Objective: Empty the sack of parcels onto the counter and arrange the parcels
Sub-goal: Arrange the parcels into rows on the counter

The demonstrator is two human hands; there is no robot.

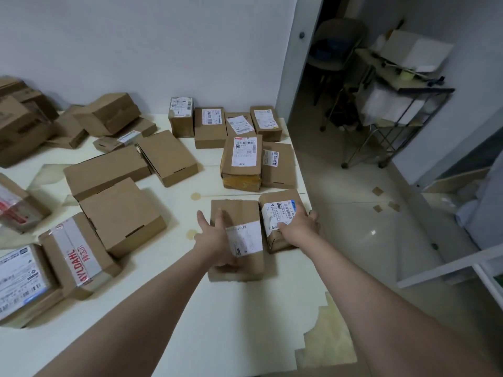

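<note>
The flat parcel point(239, 210) under my left hand point(215, 240) is plain brown with a white label, faintly printed; the wrapped parcel point(275, 213) under my right hand point(299, 227) is brown, its white label dense with black print, blue at one corner; left of my left hand the taped box point(79, 254) is brown, banded in greyish tape with red lettering; beyond both hands the tall parcel point(241, 161) is brown, its white label red-edged on top; the counter point(231, 322) is cream, stained yellow in patches.
</note>
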